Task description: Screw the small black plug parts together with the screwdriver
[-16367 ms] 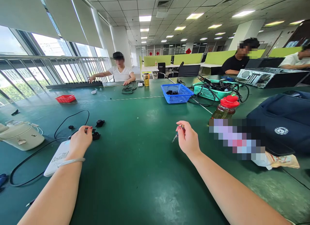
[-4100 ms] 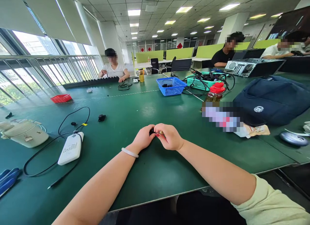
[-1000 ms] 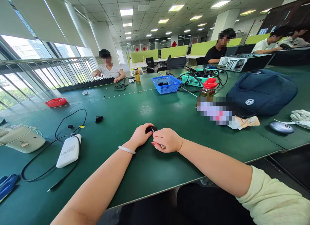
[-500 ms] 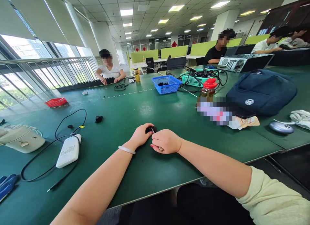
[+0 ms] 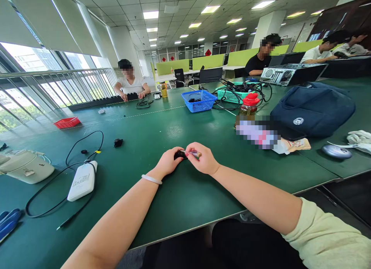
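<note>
A small black part (image 5: 180, 155) lies at the middle of the green table, partly hidden by fingers. My left hand (image 5: 168, 161) is closed on it, thumb at the near side and fingers over the far side. In my right hand (image 5: 203, 159) is a slim pen-like tool (image 5: 197, 154) with a brownish end, gripped between thumb and fingers. The tool lies nearly level, its thin end pointing left at the black part. Whether the tip touches the part I cannot tell.
Left of my hands lie a black lump (image 5: 118, 142), a white box (image 5: 83, 181) with a looping black cable, and a beige container (image 5: 29, 166). Farther off stand a blue basket (image 5: 199, 106), a red-lidded bottle (image 5: 246, 110) and a navy bag (image 5: 315, 110). Across the table sits a person (image 5: 130, 83).
My right hand has moved slightly up and turned, so the tool now lies flatter, with its brownish end swung up and right. My left hand stays around the black part.
</note>
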### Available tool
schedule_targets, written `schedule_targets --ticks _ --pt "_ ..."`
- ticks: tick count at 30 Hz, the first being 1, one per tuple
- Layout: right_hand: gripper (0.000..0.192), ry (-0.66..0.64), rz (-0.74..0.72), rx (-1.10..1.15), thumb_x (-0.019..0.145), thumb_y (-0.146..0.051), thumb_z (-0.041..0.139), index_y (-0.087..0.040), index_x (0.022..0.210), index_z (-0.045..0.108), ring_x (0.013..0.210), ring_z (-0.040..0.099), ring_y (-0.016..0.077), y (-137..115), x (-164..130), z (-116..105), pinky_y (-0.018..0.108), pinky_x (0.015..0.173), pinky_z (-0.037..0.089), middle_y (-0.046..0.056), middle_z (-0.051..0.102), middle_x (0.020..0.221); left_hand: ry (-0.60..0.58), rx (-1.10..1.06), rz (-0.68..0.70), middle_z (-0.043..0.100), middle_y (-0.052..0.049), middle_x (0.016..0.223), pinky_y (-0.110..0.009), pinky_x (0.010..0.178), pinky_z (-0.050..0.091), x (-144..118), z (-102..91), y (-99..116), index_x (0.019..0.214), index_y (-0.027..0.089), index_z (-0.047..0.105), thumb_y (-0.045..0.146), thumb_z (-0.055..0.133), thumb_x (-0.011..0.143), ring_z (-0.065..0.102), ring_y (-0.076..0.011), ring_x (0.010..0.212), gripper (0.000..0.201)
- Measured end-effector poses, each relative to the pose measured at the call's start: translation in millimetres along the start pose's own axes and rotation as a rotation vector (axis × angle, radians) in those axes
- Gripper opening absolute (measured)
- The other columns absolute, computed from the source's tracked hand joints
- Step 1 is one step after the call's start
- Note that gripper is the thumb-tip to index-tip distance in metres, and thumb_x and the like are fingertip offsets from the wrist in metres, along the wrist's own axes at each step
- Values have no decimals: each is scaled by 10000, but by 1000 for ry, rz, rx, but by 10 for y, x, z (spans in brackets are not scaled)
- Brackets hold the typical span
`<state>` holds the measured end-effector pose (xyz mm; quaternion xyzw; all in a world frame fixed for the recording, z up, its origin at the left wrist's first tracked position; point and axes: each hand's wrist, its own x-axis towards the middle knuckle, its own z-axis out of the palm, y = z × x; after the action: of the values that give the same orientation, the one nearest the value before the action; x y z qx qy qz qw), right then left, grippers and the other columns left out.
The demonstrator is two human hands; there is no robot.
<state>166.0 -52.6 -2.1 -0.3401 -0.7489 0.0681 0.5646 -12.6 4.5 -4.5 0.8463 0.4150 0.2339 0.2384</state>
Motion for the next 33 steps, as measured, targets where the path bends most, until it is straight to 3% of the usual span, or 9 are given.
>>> schedule_targets --ticks 4,9,18,25,33 --pt "79 174 174 131 855 -192 547 -231 895 491 592 559 123 45 12 -31 268 605 472 -3 616 781 2 -9 -32 696 -51 1177 -372 1017 470 0 3 -13 1253 222 567 159 628 818 641 -220 1094 443" --pt "99 137 165 183 781 -139 514 -226 789 468 562 519 112 56 1 -36 253 567 435 -20 581 713 -2 13 -59 695 -51 1181 -368 1023 468 -5 -3 20 1268 221 572 164 633 825 642 -222 1096 450" --pt "103 1 38 23 761 -127 484 -228 781 479 618 540 138 23 -28 -57 276 621 458 -6 566 716 -7 22 -52 695 -53 1181 -379 1017 473 -3 -9 33 1255 221 587 161 623 822 641 -229 1093 439" --pt "150 -117 -229 -118 744 -97 454 -239 788 430 559 482 135 -5 -12 -41 259 564 429 -14 542 682 0 15 -51 679 -72 1217 -400 1033 466 -13 -6 48 1268 192 581 159 611 825 626 -243 1122 445" --pt "182 -151 -338 -193 735 -69 456 -237 800 429 552 460 135 -22 -18 -22 247 550 395 -25 519 654 2 28 -49 680 -57 1215 -379 1022 473 -7 6 23 1264 214 584 187 615 830 629 -231 1117 437"
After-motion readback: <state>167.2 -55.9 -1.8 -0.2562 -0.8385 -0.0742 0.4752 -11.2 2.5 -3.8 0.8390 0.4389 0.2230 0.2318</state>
